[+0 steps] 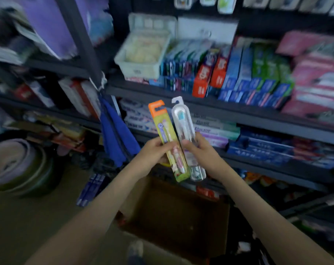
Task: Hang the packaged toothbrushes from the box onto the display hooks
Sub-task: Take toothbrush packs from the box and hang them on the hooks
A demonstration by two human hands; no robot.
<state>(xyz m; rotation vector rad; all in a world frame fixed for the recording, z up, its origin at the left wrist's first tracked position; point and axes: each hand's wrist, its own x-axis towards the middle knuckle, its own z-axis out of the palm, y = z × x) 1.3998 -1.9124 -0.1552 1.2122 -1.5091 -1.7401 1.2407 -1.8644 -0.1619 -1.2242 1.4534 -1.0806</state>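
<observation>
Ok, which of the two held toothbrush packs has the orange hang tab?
The yellow-green pack in the left hand; the clear pack in the right hand has a white tab instead.

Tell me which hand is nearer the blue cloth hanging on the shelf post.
Left. The left hand, gripping the orange-topped toothbrush pack, is just right of the blue cloth; the right hand, holding the clear toothbrush pack, lies farther right.

Yellow toothbrush pack [161, 121], clear pack [183, 121] alongside, near upright, over box [173, 207]
</observation>
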